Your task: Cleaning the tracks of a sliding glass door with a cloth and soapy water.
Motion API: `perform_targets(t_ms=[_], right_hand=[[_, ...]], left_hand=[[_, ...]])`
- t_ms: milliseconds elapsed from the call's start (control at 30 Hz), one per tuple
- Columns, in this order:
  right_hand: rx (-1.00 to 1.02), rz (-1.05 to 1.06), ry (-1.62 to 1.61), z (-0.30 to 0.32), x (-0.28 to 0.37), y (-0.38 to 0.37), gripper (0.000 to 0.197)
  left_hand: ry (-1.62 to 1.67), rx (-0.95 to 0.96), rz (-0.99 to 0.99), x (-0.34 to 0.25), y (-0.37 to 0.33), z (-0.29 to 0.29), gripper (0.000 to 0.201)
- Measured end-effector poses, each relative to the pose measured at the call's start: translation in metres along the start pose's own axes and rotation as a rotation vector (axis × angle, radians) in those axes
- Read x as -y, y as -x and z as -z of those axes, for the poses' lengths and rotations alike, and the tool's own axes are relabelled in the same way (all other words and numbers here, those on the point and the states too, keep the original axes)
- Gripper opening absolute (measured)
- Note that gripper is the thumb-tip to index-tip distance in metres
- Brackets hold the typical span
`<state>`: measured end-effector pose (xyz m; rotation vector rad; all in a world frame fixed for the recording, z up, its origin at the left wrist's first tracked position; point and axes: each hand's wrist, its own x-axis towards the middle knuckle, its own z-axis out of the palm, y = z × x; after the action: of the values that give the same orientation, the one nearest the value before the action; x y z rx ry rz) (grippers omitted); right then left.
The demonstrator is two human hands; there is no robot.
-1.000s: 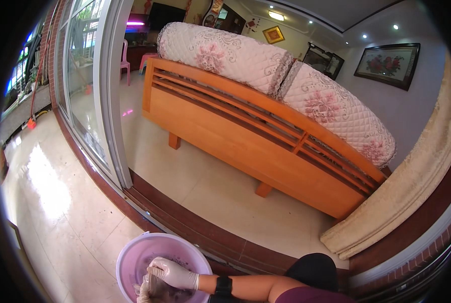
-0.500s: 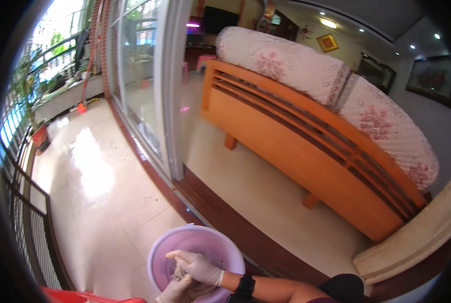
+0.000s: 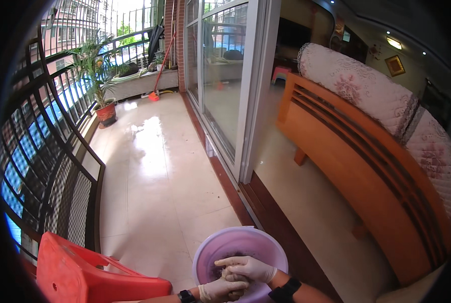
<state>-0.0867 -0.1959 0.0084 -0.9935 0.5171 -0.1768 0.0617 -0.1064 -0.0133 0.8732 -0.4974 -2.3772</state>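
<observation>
A light purple plastic basin (image 3: 202,260) stands on the floor right in front of me, with dark bits lying on its inside. Both my hands wear thin whitish gloves and meet over the basin. My left hand (image 3: 223,290) is closed, its fingers curled against the other hand. Just above it, my right hand (image 3: 251,267) has its index finger stretched out to the left while the rest bend down onto the left hand. Whatever lies between them, if anything, is hidden. Dark bands circle both wrists.
A red plastic stool (image 3: 69,275) is at my near left. Black metal railing (image 3: 66,202) runs along the left. A potted plant (image 3: 105,112) and a red-handled broom (image 3: 154,96) stand farther off. On the right are a sliding glass door (image 3: 225,86) and a wooden sofa (image 3: 336,156).
My view has turned left, so the basin and sofa sit farther right and more of the stool and railing shows. My hands stay together over the basin.
</observation>
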Motion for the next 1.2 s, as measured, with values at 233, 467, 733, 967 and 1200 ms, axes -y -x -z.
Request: perform_targets(t_ms=[233,467,733,967,1200], right_hand=[[-0.513,0.199,0.204,0.003,-0.036,-0.033,0.021],[-0.589,0.276,0.202,-0.001,-0.014,-0.031,0.021],[-0.561,0.361,0.13,-0.024,-0.002,-0.021,0.023],[-0.305,0.157,0.304,-0.012,0.018,-0.007,0.034],[0.017,0.259,-0.489,-0.003,0.026,-0.011,0.055]], left_hand=[[-0.666,-0.219,-0.071,0.0,-0.039,0.042,0.032],[-0.588,0.025,-0.09,-0.029,-0.026,0.028,0.028],[0.079,0.293,0.06,-0.029,-0.008,0.044,0.063],[-0.252,0.265,-0.061,-0.037,0.009,0.013,0.036],[0.285,0.055,-0.107,-0.027,0.004,-0.014,0.057]])
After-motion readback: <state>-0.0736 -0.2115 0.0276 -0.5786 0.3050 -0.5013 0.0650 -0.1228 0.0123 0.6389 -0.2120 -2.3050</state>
